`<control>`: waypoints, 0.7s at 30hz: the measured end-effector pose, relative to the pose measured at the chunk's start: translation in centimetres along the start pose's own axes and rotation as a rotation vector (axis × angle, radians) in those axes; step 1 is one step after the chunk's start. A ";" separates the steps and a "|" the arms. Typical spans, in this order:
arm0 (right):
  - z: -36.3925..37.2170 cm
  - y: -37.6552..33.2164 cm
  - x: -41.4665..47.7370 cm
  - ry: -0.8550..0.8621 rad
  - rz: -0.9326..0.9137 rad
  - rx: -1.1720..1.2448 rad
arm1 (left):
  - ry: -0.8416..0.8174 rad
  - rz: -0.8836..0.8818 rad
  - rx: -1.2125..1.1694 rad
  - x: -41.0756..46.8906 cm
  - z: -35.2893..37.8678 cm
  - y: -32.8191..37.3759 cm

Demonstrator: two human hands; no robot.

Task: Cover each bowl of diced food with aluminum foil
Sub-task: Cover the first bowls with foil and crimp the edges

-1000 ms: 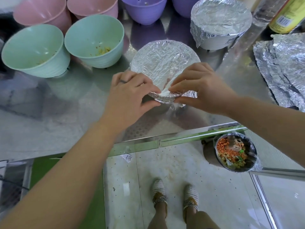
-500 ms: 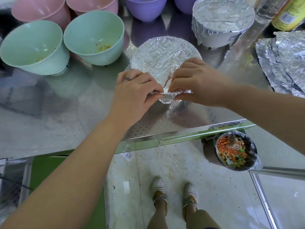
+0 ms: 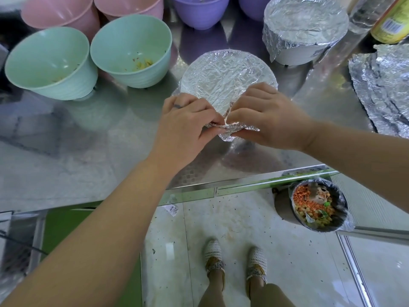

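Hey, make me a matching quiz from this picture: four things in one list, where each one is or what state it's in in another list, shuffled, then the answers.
Things
1. near foil-covered bowl
2. far foil-covered bowl
3. loose foil sheets
4. lined bin

Places or states
A. lying at the right edge of the counter
B. below the counter, holding diced scraps
C. front foil edge pinched by left hand and right hand
D. covered, untouched, back right

Pairs: 1-C, 2-D, 3-A, 4-B
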State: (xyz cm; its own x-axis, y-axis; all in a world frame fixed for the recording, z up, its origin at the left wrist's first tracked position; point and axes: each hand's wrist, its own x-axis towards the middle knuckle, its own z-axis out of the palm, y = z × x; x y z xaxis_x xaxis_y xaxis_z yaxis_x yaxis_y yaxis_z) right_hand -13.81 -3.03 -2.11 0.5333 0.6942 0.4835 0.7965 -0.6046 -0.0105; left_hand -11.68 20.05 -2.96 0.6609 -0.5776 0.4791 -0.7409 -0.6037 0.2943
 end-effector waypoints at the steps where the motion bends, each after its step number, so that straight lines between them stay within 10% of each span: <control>1: 0.1 -0.1 0.0 0.008 -0.016 0.003 | -0.003 0.001 -0.004 0.0 0.0 0.0; 21: 0.1 -1.2 0.7 -0.001 0.344 0.203 | 0.104 -0.072 0.209 -0.8 1.9 1.8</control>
State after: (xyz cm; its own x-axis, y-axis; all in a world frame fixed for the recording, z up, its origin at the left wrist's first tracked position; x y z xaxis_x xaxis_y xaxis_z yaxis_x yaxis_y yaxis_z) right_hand -14.41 -1.77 -1.81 0.7790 0.4649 0.4208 0.6113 -0.7126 -0.3442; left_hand -13.29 18.39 -4.33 0.6869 -0.4758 0.5493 -0.6447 -0.7479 0.1583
